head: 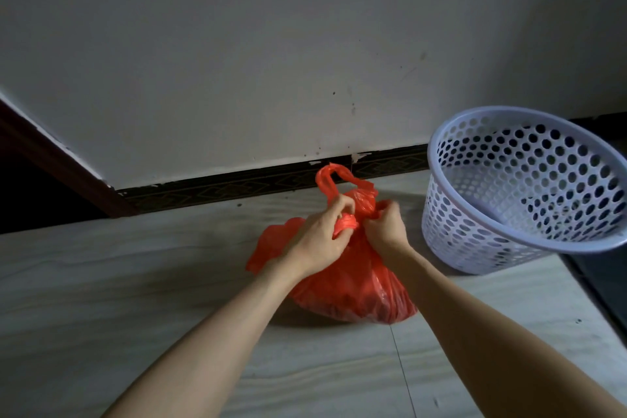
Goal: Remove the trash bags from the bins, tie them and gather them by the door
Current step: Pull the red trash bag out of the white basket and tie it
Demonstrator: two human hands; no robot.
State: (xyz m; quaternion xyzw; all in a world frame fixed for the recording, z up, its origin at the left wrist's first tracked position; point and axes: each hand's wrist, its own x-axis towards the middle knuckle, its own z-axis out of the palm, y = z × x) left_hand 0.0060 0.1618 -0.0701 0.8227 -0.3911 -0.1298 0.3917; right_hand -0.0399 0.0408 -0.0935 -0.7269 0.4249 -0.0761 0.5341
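- Plastic of a red trash bag (353, 285) is seen bunched on the pale floor (135, 299), close to the dark skirting (237, 185) at the foot of the white wall (237, 61); the bag is out of the bin and its mouth is gathered upward into a twisted loop (334, 176).
- The left hand (319, 237) is closed around one twisted strand at the bag's neck; the fingers are curled tight over the red plastic.
- The right hand (385, 227) is closed on the other strand just beside it; both hands are pressed near each other above the bag's body.
- A white perforated bin (515, 193) is stood just to the right of the bag, apart from it, tilted as seen; no liner is seen inside.
- A dark brown door frame (57, 163) is seen at the left edge; open floor is left between it and the bag, and more in front of the bag.
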